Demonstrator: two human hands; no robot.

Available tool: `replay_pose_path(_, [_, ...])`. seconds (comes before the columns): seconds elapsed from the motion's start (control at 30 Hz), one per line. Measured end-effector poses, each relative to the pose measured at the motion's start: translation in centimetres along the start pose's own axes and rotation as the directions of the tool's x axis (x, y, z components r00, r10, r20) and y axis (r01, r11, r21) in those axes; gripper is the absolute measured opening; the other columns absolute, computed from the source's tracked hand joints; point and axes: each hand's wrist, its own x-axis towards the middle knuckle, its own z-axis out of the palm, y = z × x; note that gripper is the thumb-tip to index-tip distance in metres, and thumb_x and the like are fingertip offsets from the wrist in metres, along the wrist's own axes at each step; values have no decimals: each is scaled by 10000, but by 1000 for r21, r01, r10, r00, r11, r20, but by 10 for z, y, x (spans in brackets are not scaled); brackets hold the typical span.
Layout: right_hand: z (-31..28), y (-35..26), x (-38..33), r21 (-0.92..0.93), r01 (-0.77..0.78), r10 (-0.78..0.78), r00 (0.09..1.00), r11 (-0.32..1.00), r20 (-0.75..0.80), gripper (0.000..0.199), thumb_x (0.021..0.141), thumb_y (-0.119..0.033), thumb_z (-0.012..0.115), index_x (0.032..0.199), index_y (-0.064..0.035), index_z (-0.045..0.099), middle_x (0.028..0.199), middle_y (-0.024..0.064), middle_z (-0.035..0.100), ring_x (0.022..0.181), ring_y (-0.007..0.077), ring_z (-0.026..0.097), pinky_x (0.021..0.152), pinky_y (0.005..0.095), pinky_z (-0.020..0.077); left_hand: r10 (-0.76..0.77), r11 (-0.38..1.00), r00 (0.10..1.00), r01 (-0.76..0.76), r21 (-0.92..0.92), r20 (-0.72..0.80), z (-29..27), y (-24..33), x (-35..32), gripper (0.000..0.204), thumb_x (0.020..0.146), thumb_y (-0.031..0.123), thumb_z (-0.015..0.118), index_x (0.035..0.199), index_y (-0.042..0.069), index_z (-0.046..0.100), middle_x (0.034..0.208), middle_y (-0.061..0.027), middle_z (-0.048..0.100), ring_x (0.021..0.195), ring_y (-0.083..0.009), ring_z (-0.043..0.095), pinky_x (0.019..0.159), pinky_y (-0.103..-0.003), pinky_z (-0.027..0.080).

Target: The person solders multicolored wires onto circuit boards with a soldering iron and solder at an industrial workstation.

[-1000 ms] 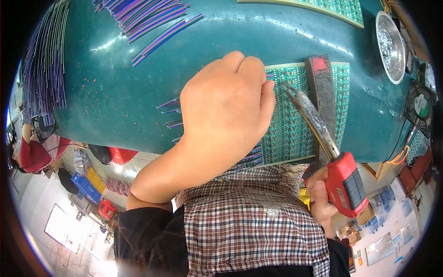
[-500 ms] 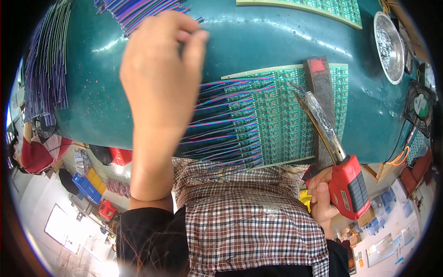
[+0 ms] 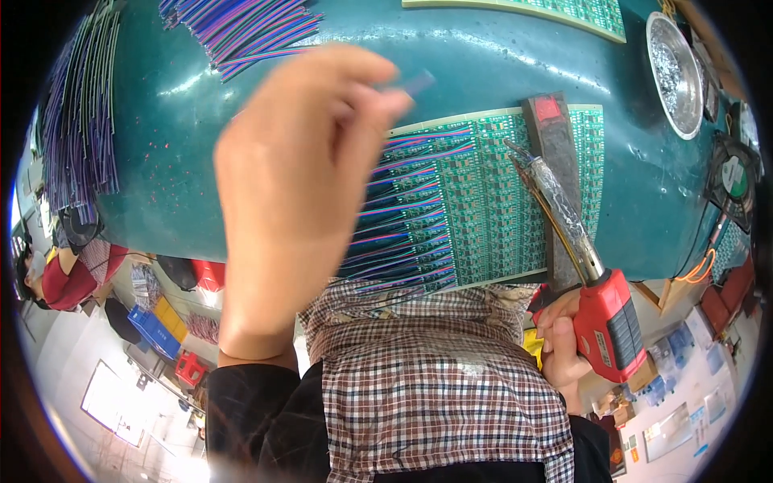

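Note:
My left hand [image 3: 298, 185] is raised over the teal table [image 3: 177, 161], blurred, with its fingertips pinched on a short purple-blue wire piece [image 3: 417, 82]. It hovers just left of a green circuit board panel [image 3: 491, 201], whose left side carries rows of coloured wires [image 3: 403, 217]. My right hand [image 3: 560, 346] at the lower right grips a red soldering gun [image 3: 608, 322]. The gun's foil-wrapped barrel reaches up over the board, and its tip lies near the board's upper middle. A dark bar with a red end [image 3: 555, 145] lies across the board beside the barrel.
A pile of loose coloured wires [image 3: 241, 28] lies at the top and another bundle [image 3: 76, 121] at the left edge. A second green board [image 3: 547, 10] and a round metal dish [image 3: 675, 72] sit at the top right, a small fan [image 3: 733, 181] at the right. Another person [image 3: 48, 278] is at the far left.
My left hand left the board, reached up to the wire pile, and has now swung back toward the board with a wire piece in its fingers. The soldering gun has barely moved.

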Motion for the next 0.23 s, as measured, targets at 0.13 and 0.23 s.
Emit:
replay_pose_path(0.13, [0,6,0,-34,71,-71,997,997,0,160,979,-119,616,910,2,538,772,104,559,540,104,441,550,262,420,49,999,984,-50,6,172,12,15,-17,83,913,12,760,948,14,684,872,-47,659,711,-144,638,661,-263,513])
replay_pose_path(0.23, [-1,6,-1,-65,56,-54,998,996,23,161,979,-129,620,915,-3,542,768,105,557,547,114,453,562,278,432,-59,998,968,60,2,244,21,17,-21,111,910,59,780,948,18,683,897,-56,664,738,-177,643,671,-299,529])
